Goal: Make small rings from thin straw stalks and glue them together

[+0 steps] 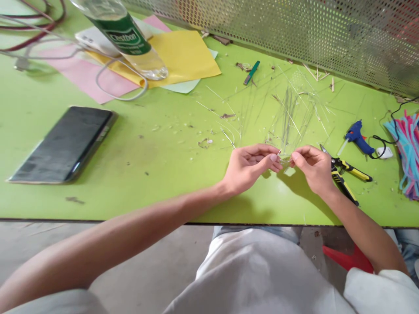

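Observation:
A thin piece of bent wire [285,160] spans the small gap between my two hands, just above the green table. My left hand [251,168] pinches one end of it between thumb and fingers. The other end sits in the closed fingertips of my right hand [311,165]. The wire's exact shape is too fine to make out. Several loose straight wires [288,115] lie on the table beyond my hands. Right beside my right hand rest pliers with yellow and black handles [343,174], partly hidden behind it.
A blue glue gun [359,137] and colourful pipe cleaners [409,150] lie at the right. A green-handled cutter [252,73] is farther back, before a perforated metal panel [294,35]. On the left are a tablet [62,144], a water bottle [127,41] and yellow paper [186,56].

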The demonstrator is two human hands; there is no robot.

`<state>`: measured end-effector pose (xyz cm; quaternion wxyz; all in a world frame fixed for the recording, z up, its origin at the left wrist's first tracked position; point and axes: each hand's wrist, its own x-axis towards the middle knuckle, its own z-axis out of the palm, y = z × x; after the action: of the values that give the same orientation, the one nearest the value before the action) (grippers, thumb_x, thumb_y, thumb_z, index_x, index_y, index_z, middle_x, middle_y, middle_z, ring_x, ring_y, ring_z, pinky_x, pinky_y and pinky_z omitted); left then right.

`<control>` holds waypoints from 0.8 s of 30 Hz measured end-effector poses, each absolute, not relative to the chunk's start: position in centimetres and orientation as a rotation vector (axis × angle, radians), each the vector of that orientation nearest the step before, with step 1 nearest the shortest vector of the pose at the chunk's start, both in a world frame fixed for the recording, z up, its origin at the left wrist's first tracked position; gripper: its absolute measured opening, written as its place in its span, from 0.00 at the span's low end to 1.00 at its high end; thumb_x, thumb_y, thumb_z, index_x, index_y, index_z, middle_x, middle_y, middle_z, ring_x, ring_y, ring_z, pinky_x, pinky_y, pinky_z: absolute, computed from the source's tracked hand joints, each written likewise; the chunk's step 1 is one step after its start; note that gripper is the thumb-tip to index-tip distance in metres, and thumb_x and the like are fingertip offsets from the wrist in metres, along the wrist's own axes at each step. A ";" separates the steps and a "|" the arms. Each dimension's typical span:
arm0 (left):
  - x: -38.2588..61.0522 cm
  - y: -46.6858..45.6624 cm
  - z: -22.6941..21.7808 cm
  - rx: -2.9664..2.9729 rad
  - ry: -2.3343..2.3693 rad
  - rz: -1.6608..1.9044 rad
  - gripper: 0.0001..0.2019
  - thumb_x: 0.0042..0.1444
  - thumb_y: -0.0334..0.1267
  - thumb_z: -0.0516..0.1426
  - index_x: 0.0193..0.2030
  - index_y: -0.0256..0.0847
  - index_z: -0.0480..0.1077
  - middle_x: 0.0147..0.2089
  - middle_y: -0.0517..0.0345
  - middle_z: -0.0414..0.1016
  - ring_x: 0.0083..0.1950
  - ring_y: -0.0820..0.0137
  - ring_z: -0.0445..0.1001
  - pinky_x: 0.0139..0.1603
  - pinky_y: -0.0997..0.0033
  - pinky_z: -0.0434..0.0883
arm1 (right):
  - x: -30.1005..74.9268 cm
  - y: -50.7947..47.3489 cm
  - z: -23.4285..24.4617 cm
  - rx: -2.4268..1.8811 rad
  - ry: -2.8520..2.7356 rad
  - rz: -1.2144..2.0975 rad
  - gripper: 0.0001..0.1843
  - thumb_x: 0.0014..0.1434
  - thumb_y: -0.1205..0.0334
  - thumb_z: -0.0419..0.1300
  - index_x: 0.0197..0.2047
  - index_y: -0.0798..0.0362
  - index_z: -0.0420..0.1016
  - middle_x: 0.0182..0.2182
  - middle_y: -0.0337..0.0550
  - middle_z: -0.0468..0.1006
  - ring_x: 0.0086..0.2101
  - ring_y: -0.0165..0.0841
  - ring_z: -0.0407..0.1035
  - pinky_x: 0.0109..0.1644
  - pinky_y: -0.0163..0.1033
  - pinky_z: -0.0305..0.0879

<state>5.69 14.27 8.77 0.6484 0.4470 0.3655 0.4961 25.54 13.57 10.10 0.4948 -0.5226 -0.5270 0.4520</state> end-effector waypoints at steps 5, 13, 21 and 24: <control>5.5 14.7 8.7 0.974 0.786 1.102 0.21 0.53 0.50 0.77 0.40 0.33 0.82 0.32 0.50 0.87 0.31 0.62 0.87 0.33 0.67 0.86 | 25.5 13.6 10.1 -1.261 -1.277 1.134 0.20 0.53 0.42 0.79 0.30 0.49 0.82 0.22 0.37 0.80 0.23 0.30 0.73 0.30 0.37 0.73; 5.5 14.6 8.6 1.031 0.784 1.102 0.23 0.55 0.54 0.76 0.42 0.33 0.85 0.31 0.50 0.86 0.30 0.65 0.85 0.30 0.70 0.82 | 25.4 13.4 9.9 -1.222 -1.201 1.221 0.22 0.53 0.42 0.80 0.32 0.50 0.81 0.20 0.35 0.79 0.21 0.28 0.72 0.27 0.35 0.72; 5.4 14.9 8.0 1.023 0.687 1.045 0.23 0.57 0.54 0.75 0.43 0.33 0.84 0.30 0.52 0.84 0.30 0.68 0.83 0.29 0.73 0.79 | 24.9 13.4 9.5 -1.189 -1.131 1.317 0.25 0.52 0.38 0.78 0.34 0.50 0.78 0.21 0.34 0.79 0.22 0.29 0.72 0.28 0.37 0.73; 5.4 14.9 8.0 1.000 0.742 1.031 0.24 0.55 0.56 0.75 0.40 0.34 0.82 0.29 0.53 0.84 0.29 0.69 0.82 0.28 0.73 0.78 | 25.0 13.3 9.5 -1.224 -1.239 1.238 0.20 0.59 0.42 0.75 0.35 0.49 0.78 0.24 0.35 0.79 0.24 0.29 0.73 0.31 0.37 0.73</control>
<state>5.40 14.93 7.99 0.6909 0.4471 0.3319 0.4610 25.05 13.29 9.50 0.4814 -0.5020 -0.5083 0.5078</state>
